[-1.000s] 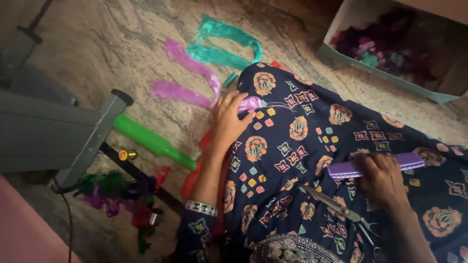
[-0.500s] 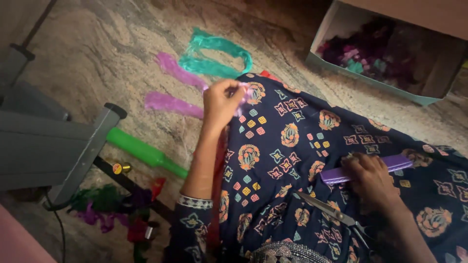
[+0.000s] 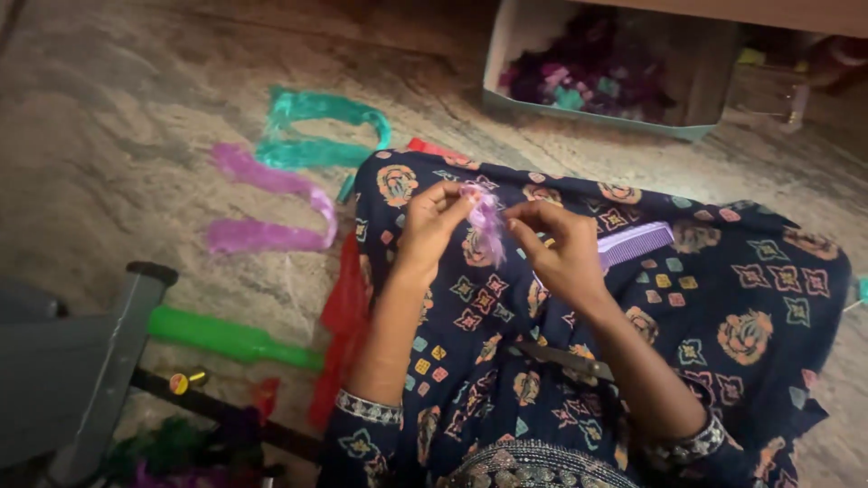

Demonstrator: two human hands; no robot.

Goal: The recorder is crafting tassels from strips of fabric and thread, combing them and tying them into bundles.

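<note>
Box (image 3: 696, 90) w/ purple, teal scraps (image 3: 588, 81)

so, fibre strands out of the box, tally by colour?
Teal strand on the floor: 1
Purple strand on the floor: 1
Pale purple tuft, pinched between left hand and right hand: 1
Total: 3
The scraps in the box are too jumbled to count.
</note>
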